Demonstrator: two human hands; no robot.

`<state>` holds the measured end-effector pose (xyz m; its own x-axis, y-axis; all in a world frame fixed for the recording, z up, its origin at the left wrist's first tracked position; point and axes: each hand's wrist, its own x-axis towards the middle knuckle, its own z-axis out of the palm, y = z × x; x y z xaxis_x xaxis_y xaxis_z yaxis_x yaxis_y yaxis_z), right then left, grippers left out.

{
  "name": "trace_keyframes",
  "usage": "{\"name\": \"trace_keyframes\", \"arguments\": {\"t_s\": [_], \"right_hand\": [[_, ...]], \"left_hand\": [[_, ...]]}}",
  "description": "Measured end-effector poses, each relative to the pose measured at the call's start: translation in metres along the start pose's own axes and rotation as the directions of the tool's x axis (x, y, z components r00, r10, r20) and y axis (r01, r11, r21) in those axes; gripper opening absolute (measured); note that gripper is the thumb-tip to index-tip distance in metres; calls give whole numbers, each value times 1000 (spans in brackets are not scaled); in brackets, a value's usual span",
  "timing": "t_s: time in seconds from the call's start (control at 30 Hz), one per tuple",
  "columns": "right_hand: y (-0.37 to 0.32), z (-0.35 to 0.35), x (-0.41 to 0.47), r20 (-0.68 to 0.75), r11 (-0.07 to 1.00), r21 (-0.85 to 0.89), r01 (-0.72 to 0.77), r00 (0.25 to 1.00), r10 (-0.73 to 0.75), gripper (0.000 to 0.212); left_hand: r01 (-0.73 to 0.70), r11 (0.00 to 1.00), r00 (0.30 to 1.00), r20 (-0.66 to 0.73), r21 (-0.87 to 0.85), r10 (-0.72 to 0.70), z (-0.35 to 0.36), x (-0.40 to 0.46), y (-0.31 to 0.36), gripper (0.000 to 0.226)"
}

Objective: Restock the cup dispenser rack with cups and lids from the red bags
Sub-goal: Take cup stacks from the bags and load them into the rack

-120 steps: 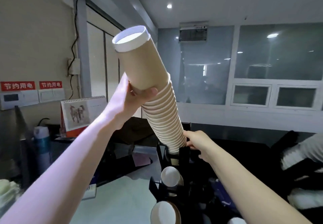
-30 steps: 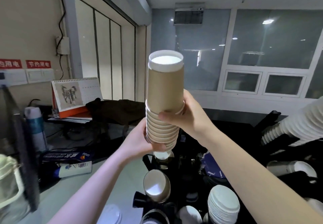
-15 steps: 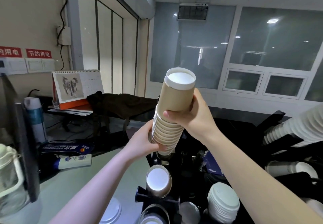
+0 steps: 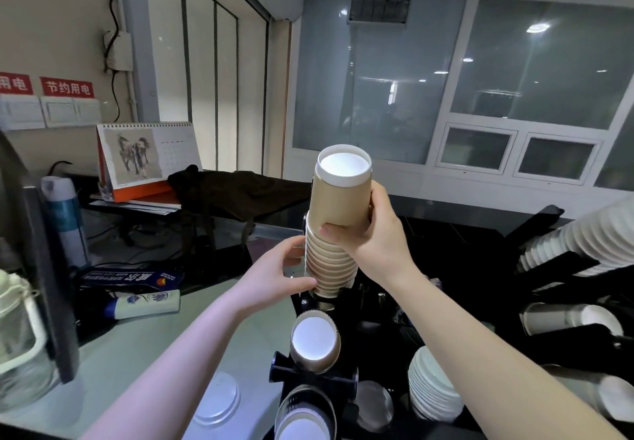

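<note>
An upside-down stack of brown paper cups (image 4: 338, 220) stands nearly upright with its lower end in the top slot of the black dispenser rack (image 4: 314, 376). My right hand (image 4: 368, 237) grips the stack around its upper part. My left hand (image 4: 279, 273) holds the stack's lower rims from the left. Two lower rack slots show brown cups (image 4: 315, 343) facing me. A pile of white lids (image 4: 430, 384) sits to the right of the rack. No red bag is in view.
Long stacks of white cups (image 4: 579, 240) lie in a second black rack at the right. On the left are a calendar (image 4: 145, 154), a blue-and-white bottle (image 4: 65, 220), a white tube (image 4: 144, 302), a glass jar (image 4: 19, 343) and a lid (image 4: 214, 402) on the pale counter.
The cup stack has sunk lower into the rack's top slot and now stands straighter. Both hands came down with it and kept their hold.
</note>
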<state>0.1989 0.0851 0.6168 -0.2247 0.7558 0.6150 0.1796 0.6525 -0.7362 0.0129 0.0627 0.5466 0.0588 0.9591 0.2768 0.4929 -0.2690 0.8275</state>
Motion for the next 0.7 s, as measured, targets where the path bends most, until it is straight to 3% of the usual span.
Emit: {"name": "trace_keyframes", "arguments": {"t_s": [0.2, 0.37, 0.5, 0.7], "right_hand": [[10, 6, -6, -8, 997, -43, 60, 998, -60, 87], [39, 12, -21, 69, 984, -175, -19, 997, 32, 80], [58, 18, -31, 107, 941, -337, -24, 992, 64, 89], [56, 16, -27, 126, 936, -348, -58, 986, 108, 89]], "left_hand": [[10, 1000, 1000, 13, -19, -9, 2, -4, -1, 66], [33, 999, 999, -12, -18, -33, 3, -7, -4, 73], [9, 999, 1000, -7, -47, -9, 4, -8, -1, 78], [-32, 998, 999, -17, -55, 31, 10, -8, 2, 74]]}}
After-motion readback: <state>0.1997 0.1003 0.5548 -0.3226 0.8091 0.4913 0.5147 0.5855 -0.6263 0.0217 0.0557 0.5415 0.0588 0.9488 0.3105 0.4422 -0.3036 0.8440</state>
